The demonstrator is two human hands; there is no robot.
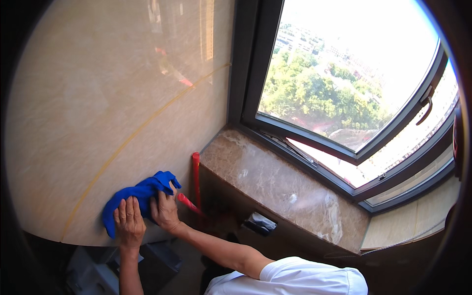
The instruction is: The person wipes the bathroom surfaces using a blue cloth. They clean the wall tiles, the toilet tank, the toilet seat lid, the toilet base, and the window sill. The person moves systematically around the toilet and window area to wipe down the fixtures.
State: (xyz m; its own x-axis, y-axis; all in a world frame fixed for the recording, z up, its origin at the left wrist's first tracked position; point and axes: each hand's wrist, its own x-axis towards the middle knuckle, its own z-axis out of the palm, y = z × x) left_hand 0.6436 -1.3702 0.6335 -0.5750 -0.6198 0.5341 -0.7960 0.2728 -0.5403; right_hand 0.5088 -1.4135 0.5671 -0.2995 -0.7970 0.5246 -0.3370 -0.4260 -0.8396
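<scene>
A crumpled blue cloth (pixel 132 191) lies pressed against the glossy beige wall panel (pixel 93 108). My left hand (pixel 129 222) rests flat on the cloth's lower part, fingers stretched out and pointing up. Just to its right, my right hand (pixel 167 210) grips the cloth's upper right part. Folds of fabric stick out above the right fingers, and some of those fingertips are hidden in the cloth. Both bare forearms reach in from the lower edge, and a white sleeve (pixel 305 275) covers my right upper arm.
Right of the wall runs a brown marble sill (pixel 265 172) below a dark-framed window (pixel 339 140), its sash tilted open. Two red-topped poles (pixel 196 177) lean by the sill's corner. A socket-like fitting (pixel 260 223) sits under it. Grey equipment (pixel 93 270) stands at lower left.
</scene>
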